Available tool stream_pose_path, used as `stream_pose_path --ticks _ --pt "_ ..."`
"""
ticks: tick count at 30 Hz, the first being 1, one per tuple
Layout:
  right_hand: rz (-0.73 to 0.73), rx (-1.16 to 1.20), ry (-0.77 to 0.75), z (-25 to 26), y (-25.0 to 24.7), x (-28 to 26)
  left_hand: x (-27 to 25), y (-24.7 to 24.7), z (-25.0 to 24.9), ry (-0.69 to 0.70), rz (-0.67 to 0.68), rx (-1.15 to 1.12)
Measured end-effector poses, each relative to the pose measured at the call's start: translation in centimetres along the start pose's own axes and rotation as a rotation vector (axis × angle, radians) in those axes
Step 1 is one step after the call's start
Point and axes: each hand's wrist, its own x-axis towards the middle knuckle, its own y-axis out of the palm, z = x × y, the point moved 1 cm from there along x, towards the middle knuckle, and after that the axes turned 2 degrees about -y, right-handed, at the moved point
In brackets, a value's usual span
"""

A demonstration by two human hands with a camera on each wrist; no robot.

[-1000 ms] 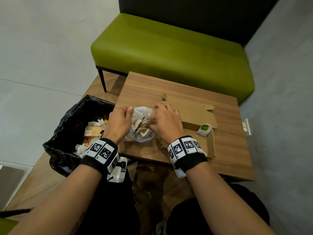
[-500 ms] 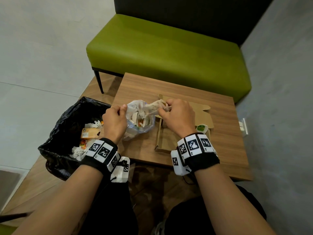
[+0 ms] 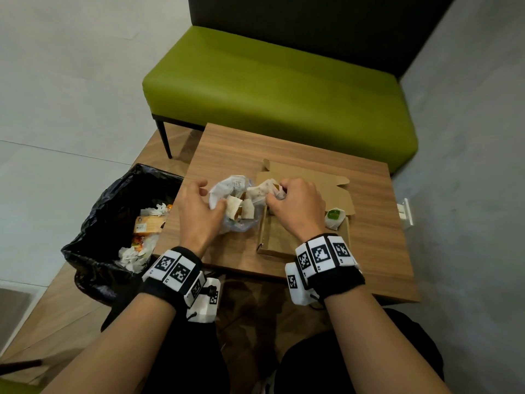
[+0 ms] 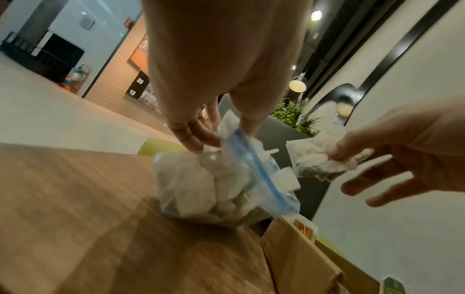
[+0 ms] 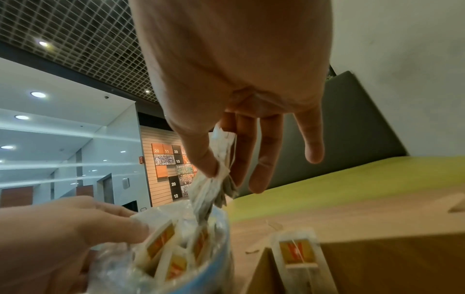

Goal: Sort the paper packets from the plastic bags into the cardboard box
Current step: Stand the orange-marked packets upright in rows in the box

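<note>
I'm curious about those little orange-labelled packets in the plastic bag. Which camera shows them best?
The right wrist view: the packets sit close, orange labels readable in the open plastic bag. The head view shows them small; the left wrist view only blurs them through plastic.

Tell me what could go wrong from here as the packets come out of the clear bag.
1. The right hand pinches a bunch of white paper packets by thumb and fingertip only; some may slip onto the wooden table short of the brown cardboard box.
2. The left hand holds only the rim of the clear blue-zip plastic bag, which could tip and spill.
3. The black-lined bin sits by the table edge; strays could drop in.
</note>
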Motion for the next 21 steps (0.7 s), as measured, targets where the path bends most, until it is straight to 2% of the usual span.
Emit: stream_pose_path --ticks 4,8,15,17,19,21 --pt "0.009 0.004 0.048 -1.3 1.1 -0.7 0.1 -0.1 -0.3 0.026 -0.129 -0.032" --pt "-0.003 0.031 0.090 -2.2 1.7 -1.1 0.7 0.1 -0.5 0.088 -0.107 0.028" --pt "0.056 0.179 0.176 -3.0 2.4 -2.4 -2.9 0.3 -0.9 0.333 -0.067 0.404" --pt "0.049 0.231 0.199 -3.4 2.6 -2.6 -4.1 0.4 -1.1 0.377 -0.090 0.444" --pt "0.045 0.283 0.206 -3.8 2.7 -2.9 -5.1 0.8 -1.5 0.493 -0.107 0.435" --pt "0.043 0.342 0.216 -4.0 2.7 -3.2 -6.1 1.4 -2.1 0.643 -0.016 0.387"
